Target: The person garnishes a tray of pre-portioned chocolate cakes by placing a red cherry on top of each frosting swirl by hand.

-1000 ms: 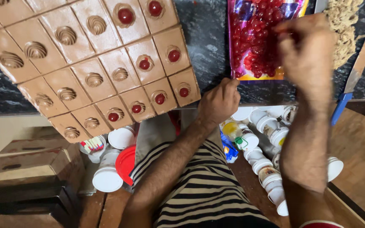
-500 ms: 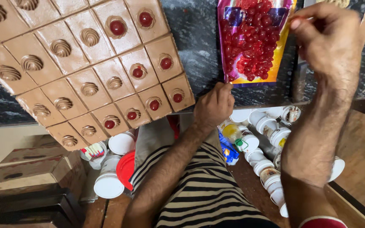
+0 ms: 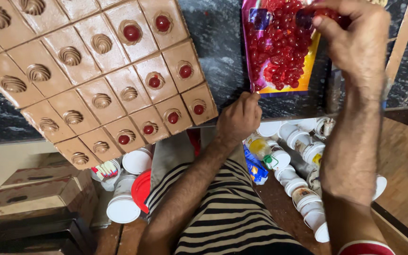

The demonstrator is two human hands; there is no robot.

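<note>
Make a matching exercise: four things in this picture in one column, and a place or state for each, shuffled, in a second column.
Things
1. left hand
2. right hand
3. chocolate cake
4. red lid

Places or states
A. cut into squares, some topped with cherries
B. among white tubs below the counter edge
C. fingertips at the top of the cherry bag
D. holding the bag's bottom corner

Pairs: 1-D, 2-C, 3-A, 4-B
</note>
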